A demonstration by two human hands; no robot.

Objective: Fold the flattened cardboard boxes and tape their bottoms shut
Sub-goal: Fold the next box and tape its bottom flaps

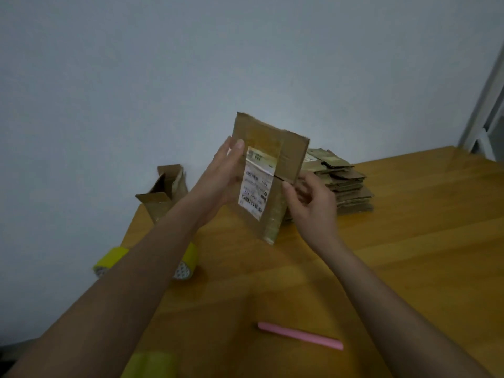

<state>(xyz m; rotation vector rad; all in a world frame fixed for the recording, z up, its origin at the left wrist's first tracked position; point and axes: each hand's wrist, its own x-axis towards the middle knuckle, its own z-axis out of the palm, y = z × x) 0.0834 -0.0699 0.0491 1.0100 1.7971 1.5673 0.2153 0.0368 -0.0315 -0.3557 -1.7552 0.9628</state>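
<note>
I hold a flattened brown cardboard box [275, 159] with a white shipping label upright above the wooden table [409, 241]. My left hand [221, 173] grips its left edge, thumb on the front face. My right hand [308, 203] pinches its right edge near the flap crease. A stack of flattened boxes [346, 184] lies behind it on the table. An opened-up box [163, 195] stands at the table's far left corner. Yellow tape rolls lie at the left: one [188, 264] beside my left forearm, one [109, 261] at the edge, one [152, 364] at the bottom.
A pink pen-like cutter [300, 336] lies on the table in front of me. A pale wall rises behind the table, and a metal frame [488, 91] stands at the far right.
</note>
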